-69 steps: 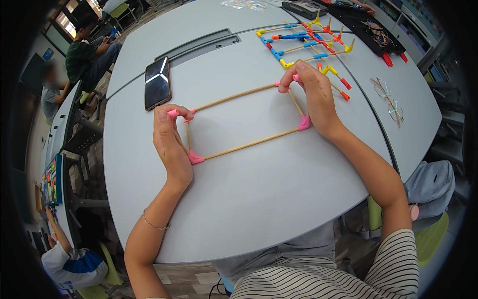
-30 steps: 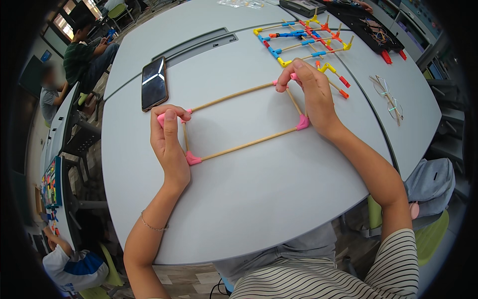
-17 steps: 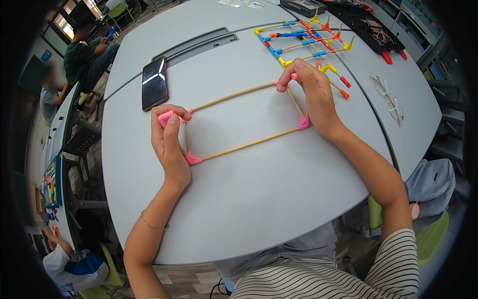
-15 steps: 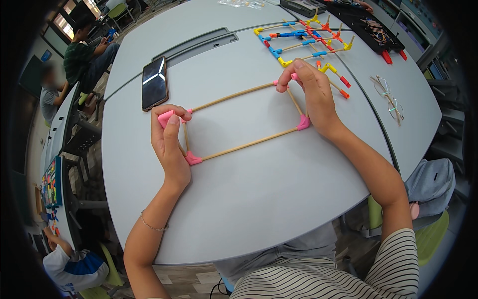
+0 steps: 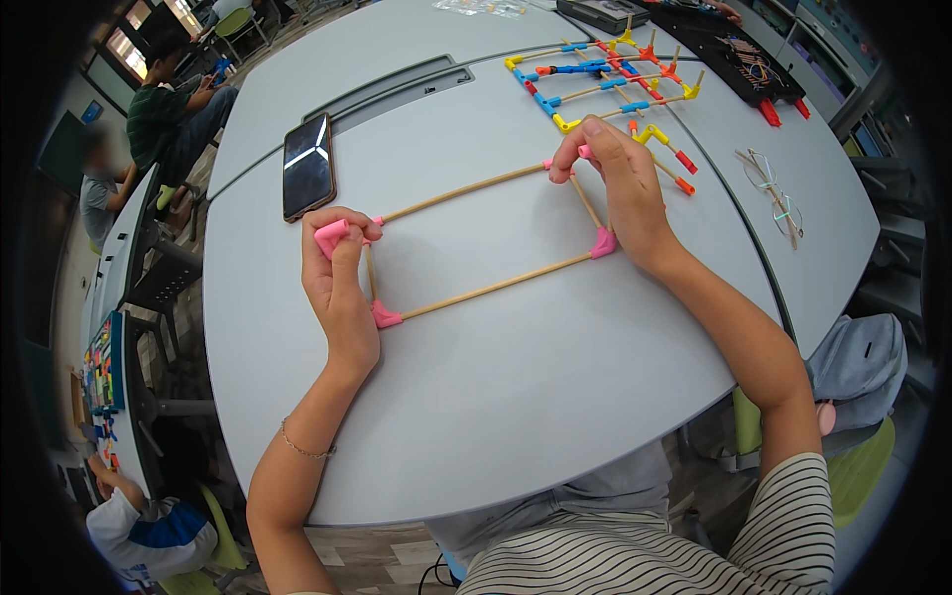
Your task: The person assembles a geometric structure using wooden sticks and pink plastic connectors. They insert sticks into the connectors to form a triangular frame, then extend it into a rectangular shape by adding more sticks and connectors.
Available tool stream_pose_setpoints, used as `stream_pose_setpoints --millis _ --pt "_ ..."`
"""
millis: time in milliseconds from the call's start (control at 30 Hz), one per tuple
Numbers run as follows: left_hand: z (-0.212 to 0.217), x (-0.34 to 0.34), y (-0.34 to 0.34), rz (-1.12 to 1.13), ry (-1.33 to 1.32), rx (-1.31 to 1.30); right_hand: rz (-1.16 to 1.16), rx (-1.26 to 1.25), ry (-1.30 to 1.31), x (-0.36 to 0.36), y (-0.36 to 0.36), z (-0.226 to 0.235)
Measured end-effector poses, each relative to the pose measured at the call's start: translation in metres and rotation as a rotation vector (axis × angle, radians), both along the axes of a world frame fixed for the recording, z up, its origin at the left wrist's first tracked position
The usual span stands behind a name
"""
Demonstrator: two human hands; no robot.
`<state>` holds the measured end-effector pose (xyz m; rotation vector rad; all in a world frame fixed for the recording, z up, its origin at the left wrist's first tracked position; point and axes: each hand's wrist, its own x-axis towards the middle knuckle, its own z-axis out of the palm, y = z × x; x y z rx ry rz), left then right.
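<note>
A rectangular frame of thin wooden sticks (image 5: 501, 285) joined by pink corner connectors (image 5: 603, 242) stands on the table in front of me. At its left end, my left hand (image 5: 339, 288) is closed, with thumb and fingers pinching a pink connector (image 5: 331, 238). My right hand (image 5: 631, 193) curls round the far right corner, thumb and fingers closed about another pink connector (image 5: 585, 152). The fingers partly hide both gripped corners. Another pink connector (image 5: 386, 315) at the near left corner lies against the left hand's wrist side.
A dark phone (image 5: 309, 169) lies beyond my left hand. Past the right hand sits a coloured stick-and-connector structure (image 5: 605, 84) with loose yellow and red connectors (image 5: 664, 149). Glasses (image 5: 772, 196) lie at the right, near a black case (image 5: 744, 64). Other people sit at tables to the left.
</note>
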<state>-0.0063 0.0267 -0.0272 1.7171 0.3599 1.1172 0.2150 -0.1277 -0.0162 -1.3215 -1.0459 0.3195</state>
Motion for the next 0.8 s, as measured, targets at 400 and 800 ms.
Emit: stream_pose_setpoints --millis 400,800 --pt "0.0018 -0.0002 -0.0007 -0.014 0.009 0.009 0.006 0.004 0.01 0.0012 -0.0001 -0.0008" --pt "0.0022 -0.0002 -0.0009 -0.02 0.011 0.024 0.002 0.001 -0.003 0.0012 -0.0003 -0.0008"
